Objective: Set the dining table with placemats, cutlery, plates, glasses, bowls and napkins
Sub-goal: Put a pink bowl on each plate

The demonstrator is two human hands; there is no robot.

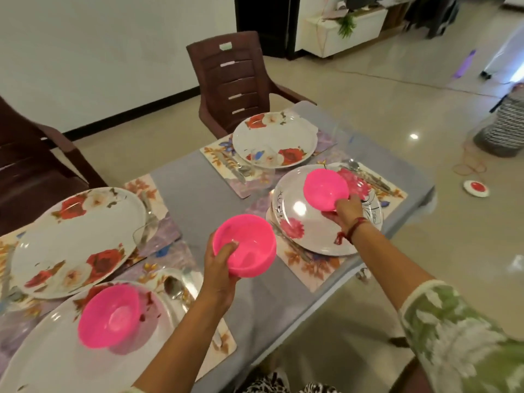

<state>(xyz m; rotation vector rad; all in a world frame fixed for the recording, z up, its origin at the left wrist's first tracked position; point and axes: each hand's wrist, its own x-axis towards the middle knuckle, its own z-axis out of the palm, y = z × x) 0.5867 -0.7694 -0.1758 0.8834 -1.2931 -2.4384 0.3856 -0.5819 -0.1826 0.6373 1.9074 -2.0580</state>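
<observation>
Nearest, a pink plastic bowl [110, 317] already sits on the near left plate [56, 361], smooth and glossy, round with a low foot. Above the grey tabletop [198, 199], the left hand [219, 268] holds a second pink bowl [245, 245]; its grip is closed on the rim, the thumb inside and the fingers below. A little farther, the right hand [347, 212] grips the near edge of a third pink bowl [326, 189], tilted over the right plate [326, 219], which has pink flowers; whether the bowl touches the plate I cannot tell.

The risk, I think, is here: this bowl is light and slippery, and the plate is glazed and shiny. If it is released while tilted, it may slide or roll toward the spoon [354, 165] at the plate's far side. The bowl in the left hand is pinched only at one side, so it may tip.

The two plates farther away, the left one [76, 242] and the far one [274, 140], with red flowers, have no bowls yet. They lie on flat printed placemats [215, 154].
</observation>
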